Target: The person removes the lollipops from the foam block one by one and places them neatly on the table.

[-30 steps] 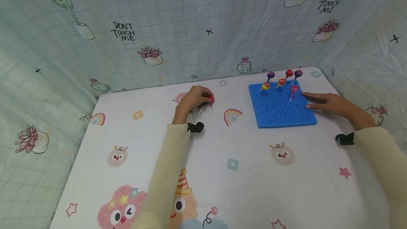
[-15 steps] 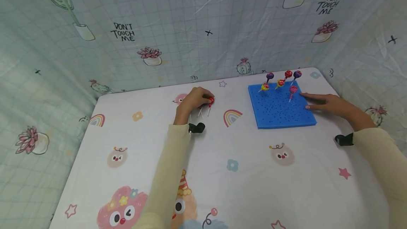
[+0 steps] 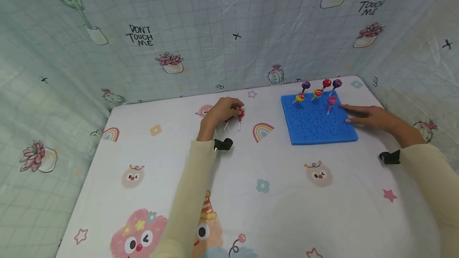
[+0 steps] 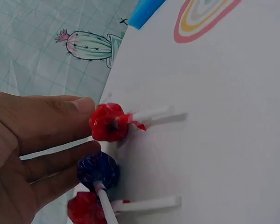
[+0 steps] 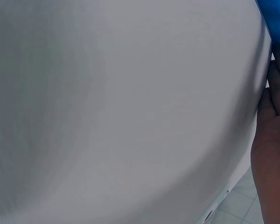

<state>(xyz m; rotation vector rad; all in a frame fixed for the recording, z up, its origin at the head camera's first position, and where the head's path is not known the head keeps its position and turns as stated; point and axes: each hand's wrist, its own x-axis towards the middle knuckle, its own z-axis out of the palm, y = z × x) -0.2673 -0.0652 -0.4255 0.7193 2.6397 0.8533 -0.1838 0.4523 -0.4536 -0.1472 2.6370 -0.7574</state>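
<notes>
My left hand (image 3: 223,110) reaches to a small group of lollipops at the back of the table. In the left wrist view a fingertip touches the head of a red-wrapped lollipop (image 4: 108,122), whose white stick points away from the hand. A dark blue lollipop (image 4: 98,171) and another red lollipop (image 4: 86,208) lie beside it, close to the other fingers. My right hand (image 3: 373,118) rests with extended fingers against the right edge of a blue foam board (image 3: 322,132). Several lollipops stand in the board's rear part, among them a pink one (image 3: 331,100).
A white table (image 3: 279,218) with printed cartoon figures carries everything. Fabric with plant drawings (image 3: 208,19) hangs behind and at the sides. Small dots cover the board's surface. A printed rainbow (image 3: 263,131) lies between the lollipop group and the board.
The left fingers have shifted slightly right with the red lollipop, and its stick has tilted and swung back. The tips now look a little more spread. The right hand and board stay put.
</notes>
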